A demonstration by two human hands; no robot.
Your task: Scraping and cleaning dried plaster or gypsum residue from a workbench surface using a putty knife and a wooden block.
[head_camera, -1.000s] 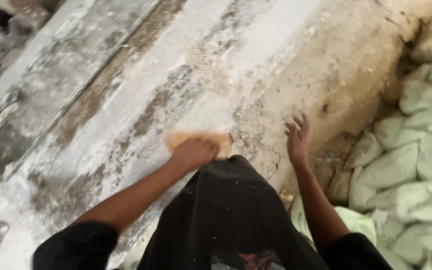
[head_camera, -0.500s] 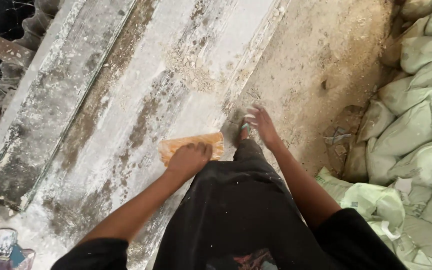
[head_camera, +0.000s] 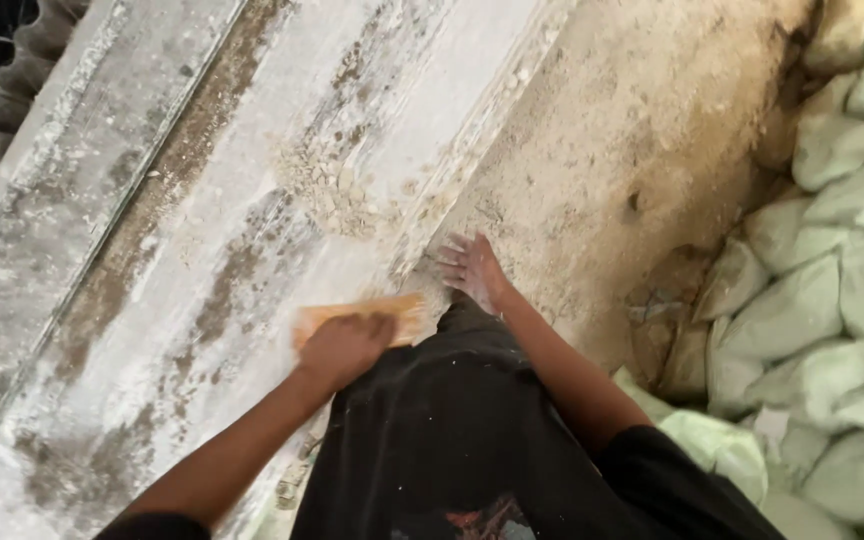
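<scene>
Since half a second ago the right hand (head_camera: 472, 268) has slid a little further up the dusty slope, and the view has shifted so that more of the pale sacks (head_camera: 832, 310) show on the right; the left hand (head_camera: 344, 345) has stayed on its orange-yellow pad (head_camera: 362, 318). That left hand is curled closed over the near edge of the pad, pressing it flat against the long whitish slab (head_camera: 282, 200), which runs diagonally across the view and is streaked with brown and coated in powder. The pad lies just beside the slab's right edge, partly covered by the knuckles. The right hand is open, fingers spread, its palm flat on the sandy brown surface (head_camera: 632, 130) at the slab's edge, holding nothing. A patch of crumbly grit (head_camera: 327, 185) sits on the slab above both hands. Black clothing (head_camera: 452, 430), flecked with white dust, fills the lower middle. A second grey slab (head_camera: 42, 230) lies alongside on the left.
</scene>
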